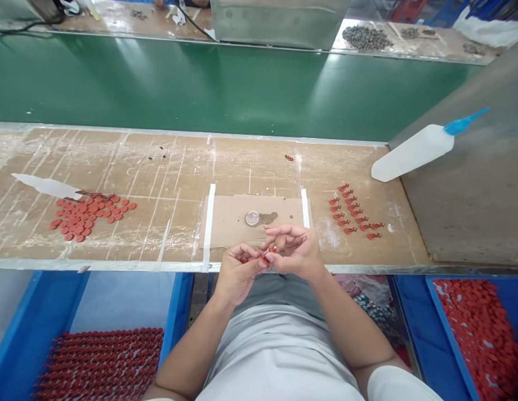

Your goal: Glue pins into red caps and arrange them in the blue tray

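So the thing to look at here is the little red piece (264, 259) right in the middle, up over the near edge of the bench (179, 161), with a hand on either side of it. Take the piece as the centre of the clock, 12 pointing away to the green surface (242, 89). The left hand (239, 272) sits at about 8 o'clock, thumb and fingertips pinching the piece from that side. The right hand (298, 252) is between 2 and 3, its thumb and a fingertip pinching the other end, the rest of its fingers fanned out loosely. Neither hand is really the nearer one tbh, since both are touching it. Long axis looks like it runs roughly 7-8 to 1-2, so pretty much from one grip to the other, but the fingers cover so much that I wouldn't swear to it. There's a bit more red tucked under the left fingers too, and I can't tell if it's the same part. The small clear dish (253, 218) is between 11 and 12, with the right hand's raised fingers closer to it than the left's. Further out, the rows of red pieces (353, 213) are around 2 o'clock, on the right hand's side, and the pile of red discs (77, 214) is well off between 9 and 10, on the left's.
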The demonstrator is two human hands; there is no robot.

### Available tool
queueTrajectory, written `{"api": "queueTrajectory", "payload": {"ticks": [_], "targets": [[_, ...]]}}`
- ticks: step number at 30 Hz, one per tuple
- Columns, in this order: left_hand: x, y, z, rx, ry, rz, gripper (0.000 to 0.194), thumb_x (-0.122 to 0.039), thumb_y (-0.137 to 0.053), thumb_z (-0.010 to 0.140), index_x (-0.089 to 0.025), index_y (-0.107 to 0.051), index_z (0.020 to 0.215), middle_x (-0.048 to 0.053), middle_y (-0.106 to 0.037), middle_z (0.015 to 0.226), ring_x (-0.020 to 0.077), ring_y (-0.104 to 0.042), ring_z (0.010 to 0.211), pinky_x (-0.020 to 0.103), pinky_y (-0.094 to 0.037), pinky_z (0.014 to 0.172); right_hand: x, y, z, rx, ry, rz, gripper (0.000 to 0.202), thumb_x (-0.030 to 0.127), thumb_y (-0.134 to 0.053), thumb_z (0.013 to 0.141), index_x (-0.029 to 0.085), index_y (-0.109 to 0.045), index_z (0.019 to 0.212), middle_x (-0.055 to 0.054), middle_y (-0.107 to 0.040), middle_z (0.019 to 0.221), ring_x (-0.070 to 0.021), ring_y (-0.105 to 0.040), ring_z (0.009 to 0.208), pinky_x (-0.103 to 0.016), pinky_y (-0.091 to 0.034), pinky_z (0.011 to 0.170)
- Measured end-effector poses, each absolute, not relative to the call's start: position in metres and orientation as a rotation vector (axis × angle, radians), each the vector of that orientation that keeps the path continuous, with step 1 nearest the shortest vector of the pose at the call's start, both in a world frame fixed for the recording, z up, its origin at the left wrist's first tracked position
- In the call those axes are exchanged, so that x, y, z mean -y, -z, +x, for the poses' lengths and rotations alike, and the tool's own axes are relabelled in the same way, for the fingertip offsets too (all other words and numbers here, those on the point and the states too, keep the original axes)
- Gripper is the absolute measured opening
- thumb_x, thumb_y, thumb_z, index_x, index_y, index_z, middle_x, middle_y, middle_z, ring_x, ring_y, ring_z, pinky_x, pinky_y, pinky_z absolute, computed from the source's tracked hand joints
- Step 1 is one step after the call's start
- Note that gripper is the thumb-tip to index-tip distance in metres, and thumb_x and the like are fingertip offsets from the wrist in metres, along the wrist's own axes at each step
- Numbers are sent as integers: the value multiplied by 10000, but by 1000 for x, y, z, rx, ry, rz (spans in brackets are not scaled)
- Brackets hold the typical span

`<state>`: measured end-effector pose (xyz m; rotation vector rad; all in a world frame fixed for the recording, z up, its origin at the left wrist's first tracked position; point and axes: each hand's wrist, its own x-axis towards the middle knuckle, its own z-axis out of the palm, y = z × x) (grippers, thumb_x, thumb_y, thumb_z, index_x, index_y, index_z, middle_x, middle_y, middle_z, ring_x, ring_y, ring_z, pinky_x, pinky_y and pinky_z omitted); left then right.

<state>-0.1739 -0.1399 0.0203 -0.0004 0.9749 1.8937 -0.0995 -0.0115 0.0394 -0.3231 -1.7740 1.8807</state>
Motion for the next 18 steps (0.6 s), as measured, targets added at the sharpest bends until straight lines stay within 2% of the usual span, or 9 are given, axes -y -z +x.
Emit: {"api": "queueTrajectory", "payload": {"ticks": [5,10,15,18], "targets": [[140,-20,-171,-998,-1909,29,231,-113,-829,555,-167,-617,628,4,-717,688,132,-687,651,219,-569,568,13,-40,-99,1768,-1921,-316,318,143,-755,634,215,-666,930,84,-617,502,-175,-721,715,-465,-424,1057],[138,-23,-171,-1007,-1937,77,229,-92,-831,532,-175,-632,609,-1,-713,676,131,-686,635,218,-572,558,11,-43,-96,1788,-1918,-274,289,129,-745,636,209,-679,906,81,-625,499,-188,-723,753,-488,-411,1071],[138,-27,-168,-1041,-1937,108,238,-91,-844,492,-182,-649,593,0,-716,678,130,-680,607,232,-582,571,6,-44,-92,1905,-1883,-231,268,191,-750,649,208,-683,907,63,-671,550,-189,-720,748,-496,-400,1077],[141,-30,-167,-1075,-1962,172,218,-74,-830,518,-200,-678,612,-2,-720,688,133,-685,636,243,-584,606,4,-43,-89,1892,-1870,-179,260,182,-768,635,217,-671,873,53,-698,601,-190,-722,742,-495,-414,1064]]}}
